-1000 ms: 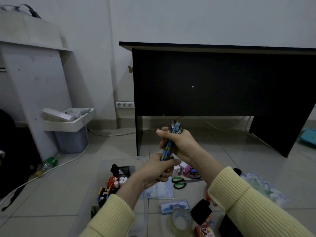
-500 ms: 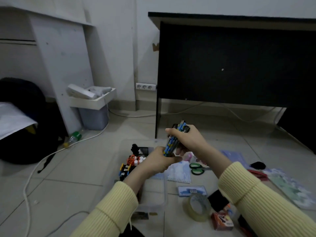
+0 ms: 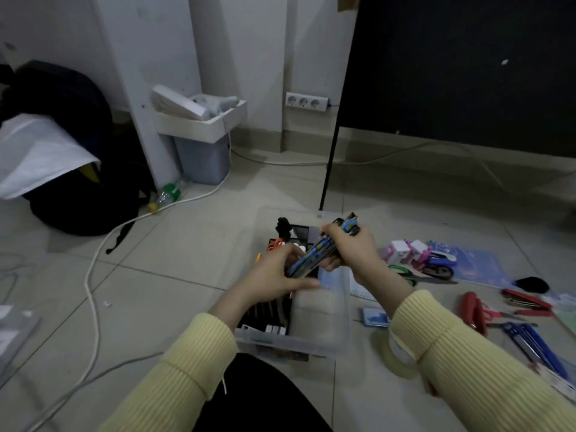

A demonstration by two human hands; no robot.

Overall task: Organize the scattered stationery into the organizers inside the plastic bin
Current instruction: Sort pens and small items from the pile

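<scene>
A bundle of blue patterned pencils is held slanted over the clear plastic bin. My right hand grips the bundle's upper end and my left hand holds its lower end. A black organizer with slots fills the bin's left side, with orange scissors and small white items at its far end. Its near slots are partly hidden by my left wrist.
Loose stationery lies on the tiled floor at right: green scissors, pink boxes, a red stapler, a blue cutter, a tape roll, a notebook. A white cable, a backpack and a bin are at left.
My view tilted down and left, and both hands came lower with the pencil bundle, which now hangs just above the bin's organizer.
</scene>
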